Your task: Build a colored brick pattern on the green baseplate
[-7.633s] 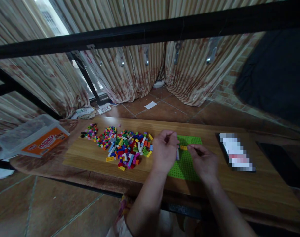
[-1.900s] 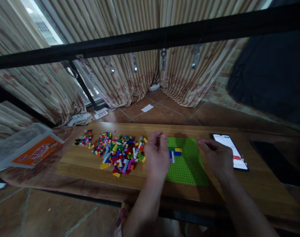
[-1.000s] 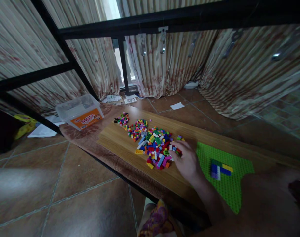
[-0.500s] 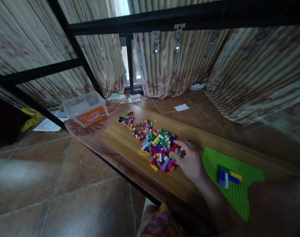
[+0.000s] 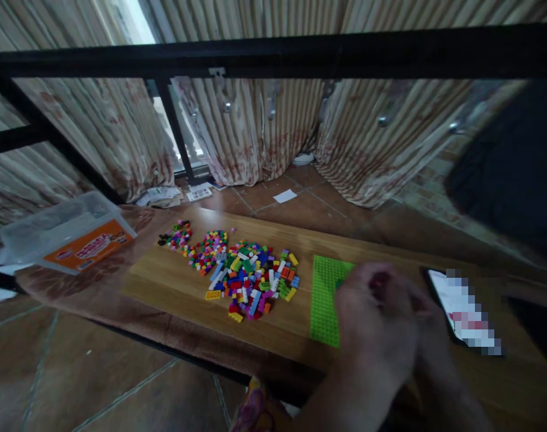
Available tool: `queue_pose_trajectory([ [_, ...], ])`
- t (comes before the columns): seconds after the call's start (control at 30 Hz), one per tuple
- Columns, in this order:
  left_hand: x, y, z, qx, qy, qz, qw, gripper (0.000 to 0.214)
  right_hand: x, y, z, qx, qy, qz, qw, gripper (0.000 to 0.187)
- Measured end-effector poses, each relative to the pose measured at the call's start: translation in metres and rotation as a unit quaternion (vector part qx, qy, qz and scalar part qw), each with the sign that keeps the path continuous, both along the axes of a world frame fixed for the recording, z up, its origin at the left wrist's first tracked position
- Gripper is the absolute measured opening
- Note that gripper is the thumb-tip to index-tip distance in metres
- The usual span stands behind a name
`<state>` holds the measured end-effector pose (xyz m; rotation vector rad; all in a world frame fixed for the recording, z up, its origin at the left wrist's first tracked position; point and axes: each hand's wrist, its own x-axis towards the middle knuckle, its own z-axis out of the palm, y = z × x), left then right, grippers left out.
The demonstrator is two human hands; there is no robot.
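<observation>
My left hand (image 5: 372,315) is closed over the green baseplate (image 5: 322,300), its fingers curled around a dark red toy brick (image 5: 380,287) that is blurred and partly covered. Close against it on the right, and partly behind it, is my right hand (image 5: 424,321). Its fingers look bent inward, but motion blur and the left hand hide what they hold. The two hands cover the right part of the baseplate and most of the bricks on it. Left of the plate, a loose pile of mixed coloured bricks (image 5: 250,276) lies on the wooden board (image 5: 174,282).
Smaller bricks (image 5: 210,249) lie in heaps towards the board's far left. A clear plastic box (image 5: 70,228) with an orange label stands beyond that end. At right lies a phone (image 5: 462,312). A black metal bar (image 5: 273,57) crosses above, before striped curtains (image 5: 255,132).
My left hand has left the brick pile and moved right, over the baseplate, with a red brick. My right hand now meets it there. The view has turned right, bringing the phone into sight.
</observation>
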<state>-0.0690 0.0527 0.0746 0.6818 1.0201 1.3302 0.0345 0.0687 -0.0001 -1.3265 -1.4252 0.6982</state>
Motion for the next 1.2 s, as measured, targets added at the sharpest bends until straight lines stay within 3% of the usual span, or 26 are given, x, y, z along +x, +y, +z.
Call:
queue_pose_trajectory([
  [0.1,-0.009,0.011,-0.009,-0.036,0.051,0.085,0.994,0.017,0.014,-0.004,0.01,0.015,0.135,0.027,0.99,0.04],
  [0.23,-0.012,0.008,-0.013,-0.089,-0.044,-0.031,0.995,0.024,0.019,-0.008,0.017,0.037,0.158,0.096,0.982,0.045],
  [0.3,-0.01,0.003,-0.013,-0.086,-0.094,-0.094,0.987,0.027,0.022,-0.01,0.02,0.038,0.134,0.114,0.984,0.046],
  [0.4,-0.008,-0.001,-0.016,-0.1,-0.112,-0.127,0.98,0.03,0.03,-0.014,0.023,0.034,0.074,0.127,0.989,0.045],
  [0.6,-0.002,0.005,-0.027,-0.096,0.019,-0.101,0.99,0.025,0.046,-0.016,0.021,0.024,-0.121,0.12,0.985,0.046],
  [0.83,0.014,0.009,-0.062,-0.033,0.157,-0.122,0.98,0.01,0.056,-0.016,0.013,0.0,-0.191,0.123,0.974,0.041],
  [0.9,0.014,0.011,-0.067,-0.009,0.232,-0.136,0.963,0.012,0.06,-0.014,0.009,-0.01,-0.202,0.131,0.971,0.038],
  [1.0,0.002,0.017,-0.063,0.021,0.378,-0.15,0.913,0.017,0.064,-0.009,0.0,-0.041,-0.232,0.118,0.965,0.037],
  [1.2,-0.04,0.039,-0.05,0.012,0.558,-0.094,0.825,0.02,0.066,0.0,-0.016,-0.082,-0.276,0.114,0.951,0.036],
])
